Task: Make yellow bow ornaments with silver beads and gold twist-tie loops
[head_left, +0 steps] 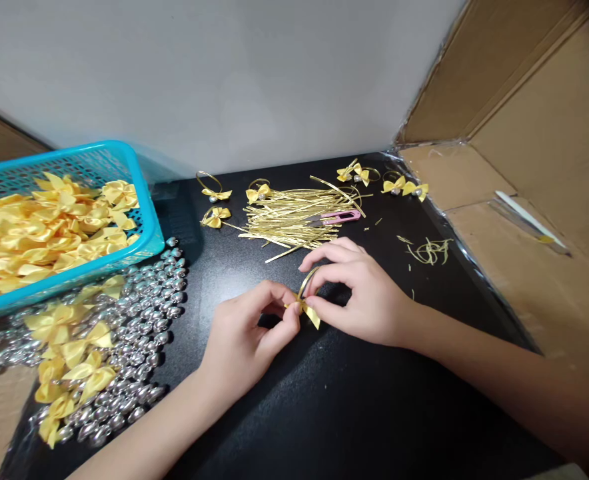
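Observation:
My left hand (254,330) and my right hand (357,290) meet over the middle of the black table (324,400). Both pinch one small yellow ribbon bow (310,315) with a gold wire loop (306,280) rising from it. The left fingers grip the bow's left side. The right thumb and fingers close on the loop and the bow's right side. A bundle of gold wire ties (294,217) lies just beyond the hands, with pink snips (338,216) resting on it.
A blue basket (147,220) full of yellow bows stands at the left. Silver beads (144,313) and loose bows (72,360) are spread in front of it. Finished bows with loops (214,193) lie along the back. Wire offcuts (429,250) and cardboard (499,200) are on the right.

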`<action>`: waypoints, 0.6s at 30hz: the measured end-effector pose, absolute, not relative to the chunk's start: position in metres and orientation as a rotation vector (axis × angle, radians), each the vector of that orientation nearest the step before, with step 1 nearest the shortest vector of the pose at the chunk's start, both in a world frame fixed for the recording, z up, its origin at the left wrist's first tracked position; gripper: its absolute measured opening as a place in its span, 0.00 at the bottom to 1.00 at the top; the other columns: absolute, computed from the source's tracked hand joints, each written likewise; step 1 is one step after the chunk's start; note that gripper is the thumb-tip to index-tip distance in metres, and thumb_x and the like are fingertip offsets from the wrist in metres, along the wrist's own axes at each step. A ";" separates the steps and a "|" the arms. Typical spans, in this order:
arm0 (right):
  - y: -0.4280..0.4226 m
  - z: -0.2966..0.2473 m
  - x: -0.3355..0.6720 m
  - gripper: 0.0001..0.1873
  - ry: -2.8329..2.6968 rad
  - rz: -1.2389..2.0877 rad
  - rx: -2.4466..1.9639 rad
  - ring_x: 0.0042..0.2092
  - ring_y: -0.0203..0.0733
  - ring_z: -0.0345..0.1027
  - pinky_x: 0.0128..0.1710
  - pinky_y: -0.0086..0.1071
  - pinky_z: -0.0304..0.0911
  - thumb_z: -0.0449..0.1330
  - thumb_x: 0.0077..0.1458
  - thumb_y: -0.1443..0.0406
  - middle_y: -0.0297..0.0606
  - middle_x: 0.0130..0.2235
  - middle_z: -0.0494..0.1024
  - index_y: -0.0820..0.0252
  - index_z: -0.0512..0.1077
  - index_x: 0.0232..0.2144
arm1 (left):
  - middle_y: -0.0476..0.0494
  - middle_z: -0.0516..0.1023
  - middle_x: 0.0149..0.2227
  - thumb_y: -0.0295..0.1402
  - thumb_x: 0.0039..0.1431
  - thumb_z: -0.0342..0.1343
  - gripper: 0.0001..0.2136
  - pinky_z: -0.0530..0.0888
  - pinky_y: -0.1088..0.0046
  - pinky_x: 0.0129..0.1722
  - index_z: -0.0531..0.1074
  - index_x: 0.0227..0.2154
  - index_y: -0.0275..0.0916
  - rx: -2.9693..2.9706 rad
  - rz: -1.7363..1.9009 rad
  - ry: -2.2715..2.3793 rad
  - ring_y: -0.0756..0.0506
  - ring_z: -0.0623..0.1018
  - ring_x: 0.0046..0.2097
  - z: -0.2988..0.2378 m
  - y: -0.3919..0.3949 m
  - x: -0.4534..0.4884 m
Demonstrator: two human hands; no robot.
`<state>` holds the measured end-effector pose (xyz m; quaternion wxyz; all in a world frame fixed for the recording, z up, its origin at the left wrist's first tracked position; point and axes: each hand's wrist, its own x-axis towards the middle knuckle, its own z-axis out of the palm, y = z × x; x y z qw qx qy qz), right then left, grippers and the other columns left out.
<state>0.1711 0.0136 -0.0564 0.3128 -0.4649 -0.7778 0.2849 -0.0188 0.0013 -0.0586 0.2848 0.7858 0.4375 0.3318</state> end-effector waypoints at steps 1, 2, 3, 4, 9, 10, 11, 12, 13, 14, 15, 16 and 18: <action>0.013 -0.057 0.171 0.04 -2.078 0.696 -1.202 0.47 0.43 0.65 0.50 0.43 0.54 0.62 0.50 0.69 0.34 0.40 0.78 0.59 0.74 0.24 | 0.57 0.76 0.24 0.22 0.55 0.56 0.06 0.68 0.87 0.24 0.69 0.28 0.38 2.103 0.887 1.169 0.57 0.73 0.22 -0.059 0.001 -0.019; 0.013 -0.058 0.171 0.04 -2.106 0.641 -1.174 0.47 0.43 0.65 0.50 0.43 0.53 0.62 0.50 0.69 0.33 0.39 0.78 0.58 0.74 0.24 | 0.57 0.75 0.24 0.21 0.55 0.56 0.06 0.68 0.87 0.23 0.69 0.28 0.38 2.104 0.886 1.169 0.57 0.73 0.22 -0.059 0.002 -0.019; 0.013 -0.058 0.171 0.05 -2.130 0.593 -1.149 0.47 0.43 0.65 0.50 0.43 0.52 0.61 0.50 0.69 0.33 0.39 0.78 0.58 0.74 0.24 | 0.57 0.75 0.24 0.21 0.55 0.56 0.06 0.68 0.87 0.23 0.69 0.28 0.38 2.104 0.883 1.168 0.58 0.72 0.22 -0.059 0.002 -0.019; 0.013 -0.058 0.170 0.05 -2.147 0.561 -1.129 0.47 0.43 0.65 0.50 0.43 0.51 0.61 0.50 0.70 0.33 0.38 0.78 0.58 0.74 0.24 | 0.57 0.75 0.24 0.21 0.54 0.57 0.06 0.68 0.87 0.23 0.69 0.28 0.38 2.104 0.881 1.168 0.58 0.72 0.22 -0.058 0.002 -0.019; 0.012 -0.058 0.170 0.05 -2.126 0.608 -1.131 0.47 0.42 0.65 0.50 0.42 0.51 0.61 0.49 0.70 0.33 0.39 0.78 0.59 0.73 0.23 | 0.58 0.75 0.24 0.21 0.54 0.57 0.06 0.67 0.89 0.24 0.68 0.28 0.38 2.105 0.895 1.163 0.59 0.72 0.22 -0.058 0.002 -0.019; 0.012 -0.058 0.170 0.05 -2.121 0.620 -1.137 0.47 0.42 0.65 0.49 0.42 0.51 0.60 0.49 0.70 0.33 0.39 0.78 0.59 0.73 0.23 | 0.58 0.75 0.24 0.21 0.54 0.57 0.06 0.68 0.89 0.24 0.68 0.28 0.38 2.105 0.892 1.161 0.59 0.72 0.23 -0.059 0.002 -0.019; 0.011 -0.058 0.170 0.06 -2.118 0.623 -1.143 0.46 0.41 0.65 0.49 0.42 0.51 0.60 0.50 0.70 0.33 0.39 0.78 0.59 0.73 0.23 | 0.58 0.75 0.24 0.21 0.54 0.57 0.06 0.68 0.89 0.25 0.68 0.28 0.38 2.106 0.887 1.157 0.59 0.72 0.23 -0.059 0.002 -0.019; 0.011 -0.059 0.170 0.06 -2.121 0.618 -1.142 0.46 0.41 0.65 0.49 0.42 0.50 0.60 0.50 0.70 0.32 0.38 0.78 0.59 0.72 0.22 | 0.58 0.75 0.24 0.21 0.54 0.57 0.06 0.68 0.89 0.25 0.69 0.28 0.38 2.107 0.882 1.153 0.59 0.72 0.23 -0.059 0.001 -0.020; 0.011 -0.059 0.170 0.06 -2.129 0.602 -1.132 0.46 0.41 0.65 0.49 0.42 0.50 0.60 0.50 0.70 0.32 0.38 0.78 0.59 0.72 0.22 | 0.58 0.75 0.24 0.21 0.54 0.57 0.06 0.68 0.90 0.26 0.69 0.28 0.38 2.107 0.875 1.149 0.59 0.72 0.23 -0.059 0.001 -0.020; 0.012 -0.060 0.170 0.07 -2.143 0.576 -1.117 0.46 0.42 0.65 0.50 0.42 0.50 0.60 0.49 0.70 0.32 0.38 0.78 0.59 0.72 0.21 | 0.58 0.75 0.24 0.21 0.54 0.57 0.06 0.68 0.90 0.26 0.69 0.28 0.38 2.107 0.869 1.146 0.59 0.72 0.23 -0.060 0.001 -0.020; 0.012 -0.061 0.170 0.06 -2.160 0.542 -1.096 0.46 0.42 0.65 0.50 0.43 0.50 0.61 0.49 0.70 0.33 0.37 0.78 0.60 0.72 0.21 | 0.57 0.75 0.24 0.21 0.54 0.57 0.06 0.68 0.89 0.26 0.69 0.28 0.38 2.106 0.864 1.144 0.59 0.72 0.23 -0.060 0.001 -0.019; 0.012 -0.062 0.171 0.06 -2.181 0.508 -1.071 0.45 0.42 0.65 0.50 0.43 0.50 0.61 0.49 0.70 0.33 0.37 0.78 0.60 0.71 0.21 | 0.57 0.75 0.24 0.21 0.54 0.57 0.06 0.68 0.89 0.26 0.69 0.28 0.38 2.105 0.862 1.142 0.59 0.72 0.23 -0.060 0.001 -0.019; 0.014 -0.064 0.171 0.06 -2.222 0.437 -1.024 0.44 0.42 0.65 0.50 0.44 0.49 0.61 0.49 0.70 0.34 0.36 0.78 0.61 0.72 0.22 | 0.57 0.74 0.24 0.21 0.54 0.57 0.06 0.68 0.89 0.25 0.69 0.28 0.38 2.103 0.857 1.138 0.59 0.72 0.23 -0.061 0.001 -0.018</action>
